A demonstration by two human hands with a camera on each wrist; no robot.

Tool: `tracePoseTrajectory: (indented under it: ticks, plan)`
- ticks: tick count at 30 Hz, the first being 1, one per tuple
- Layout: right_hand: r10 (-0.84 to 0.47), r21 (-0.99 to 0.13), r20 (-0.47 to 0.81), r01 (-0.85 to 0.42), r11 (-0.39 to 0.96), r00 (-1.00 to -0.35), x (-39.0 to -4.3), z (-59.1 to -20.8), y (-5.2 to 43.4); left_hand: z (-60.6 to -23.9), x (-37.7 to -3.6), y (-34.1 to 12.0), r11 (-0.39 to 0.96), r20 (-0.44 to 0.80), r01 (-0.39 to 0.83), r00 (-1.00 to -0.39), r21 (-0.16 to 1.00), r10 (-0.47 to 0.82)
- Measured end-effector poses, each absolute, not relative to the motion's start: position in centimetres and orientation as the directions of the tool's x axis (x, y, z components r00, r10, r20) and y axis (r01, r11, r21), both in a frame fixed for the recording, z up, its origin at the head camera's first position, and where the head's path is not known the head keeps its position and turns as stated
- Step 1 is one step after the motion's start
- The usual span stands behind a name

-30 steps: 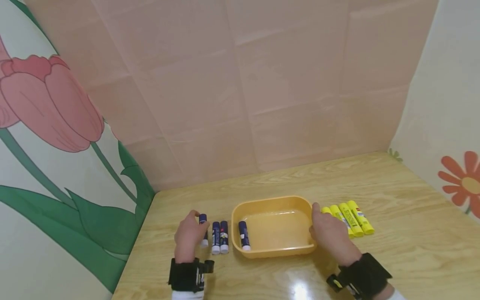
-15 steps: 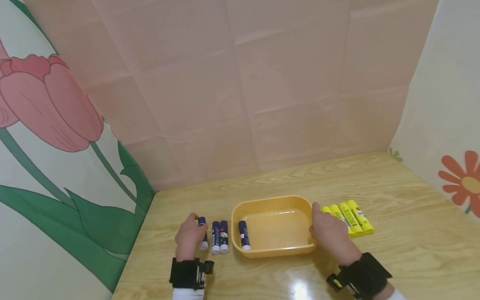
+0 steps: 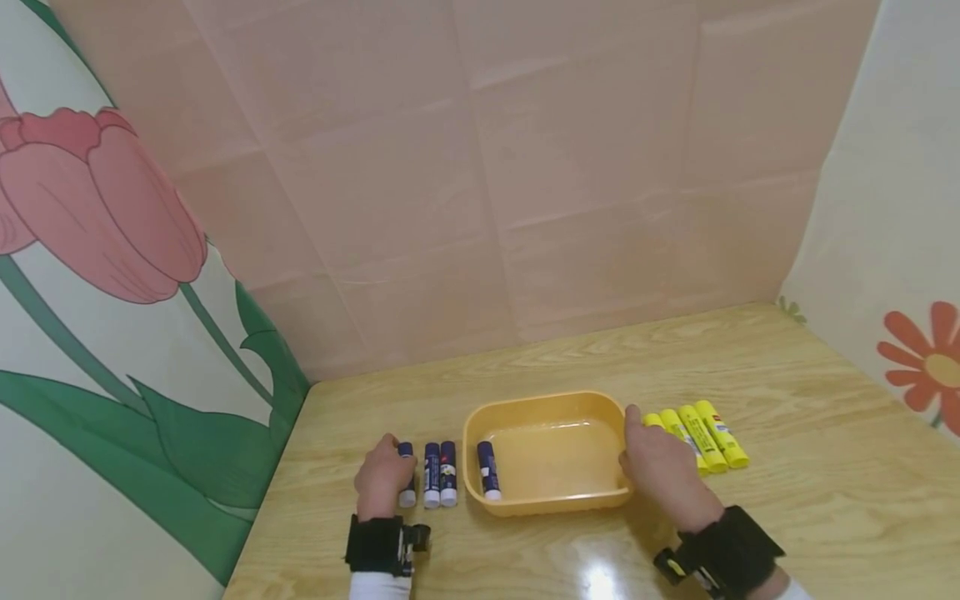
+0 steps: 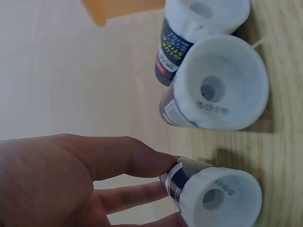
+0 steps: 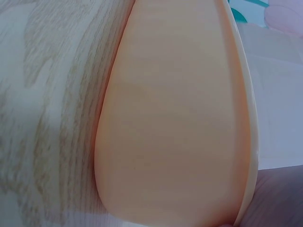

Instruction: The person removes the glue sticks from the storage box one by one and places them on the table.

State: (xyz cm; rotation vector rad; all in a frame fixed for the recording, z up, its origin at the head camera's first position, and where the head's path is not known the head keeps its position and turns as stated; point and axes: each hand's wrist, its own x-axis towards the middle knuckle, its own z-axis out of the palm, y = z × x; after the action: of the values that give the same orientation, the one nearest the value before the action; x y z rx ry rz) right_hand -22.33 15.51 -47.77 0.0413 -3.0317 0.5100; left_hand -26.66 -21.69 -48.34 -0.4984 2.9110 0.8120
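My left hand [image 3: 384, 475] pinches a navy glue stick with a white base [image 4: 227, 196] between thumb and fingers, at the left of the table. Just right of it, two matching glue sticks [image 3: 440, 475] lie side by side, separated from the held one by a small gap. With my right hand [image 3: 663, 462] I hold the right end of an orange-yellow plastic tray [image 3: 547, 503]; in the right wrist view the tray's wall [image 5: 175, 118] hides most of that hand. Inside the tray, along its left side, lies another navy glue stick [image 3: 488, 471].
Several yellow tubes [image 3: 702, 439] lie in a row beyond my right hand, partly hidden by it. A wood-patterned table [image 3: 525, 367] carries everything, with a pinkish sheet [image 3: 480, 208] behind and flower-painted walls on both sides.
My left hand has moved slightly toward me and right with the glue stick, whose base now sits about level with the neighbouring pair's. The right hand and tray have stayed put.
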Motion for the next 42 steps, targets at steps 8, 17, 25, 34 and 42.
tracePoseTrajectory:
  ticks: [8,17,25,34,42]
  plan:
    - [-0.024,-0.315,0.119,-0.061,0.947,-0.993,-22.3,-47.9,15.5,-48.7,-26.8,-21.9,0.809,-0.177,-0.330,-0.944,0.486,-0.278]
    - [-0.014,-0.320,0.090,-0.042,0.947,-0.996,-22.6,-47.3,15.9,-48.3,-27.7,-21.4,0.803,-0.174,-0.300,-0.954,0.515,-0.244]
    - [-0.027,-0.322,0.100,-0.058,0.945,-0.995,-22.5,-47.2,15.8,-48.3,-27.5,-21.2,0.803,-0.170,-0.277,-0.961,0.528,-0.219]
    - [-0.033,-0.314,0.105,-0.065,0.947,-0.994,-22.3,-47.6,15.7,-48.4,-26.8,-21.0,0.789,-0.188,-0.272,-0.961,0.551,-0.201]
    - [-0.038,-0.316,0.106,-0.070,0.946,-0.994,-22.1,-47.7,15.6,-48.8,-26.8,-21.1,0.790,-0.203,-0.288,-0.957,0.541,-0.209]
